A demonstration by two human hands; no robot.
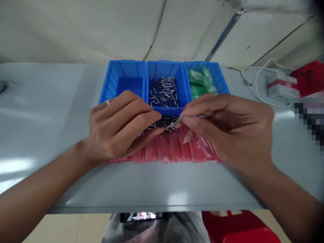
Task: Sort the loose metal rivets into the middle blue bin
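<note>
Metal rod, thin and silver (174,124), is pinched mid-view by the right hand's (235,130) closed fingertips; the half-curled left hand's (118,130) hold cannot be told. If slackly pinched, the rod could be dropped onto translucent red plastic bags (164,150) at six o'clock.

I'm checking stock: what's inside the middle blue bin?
The middle blue bin holds loose rivet-like metal pins; the upper ones hide whatever lies beneath.
</note>
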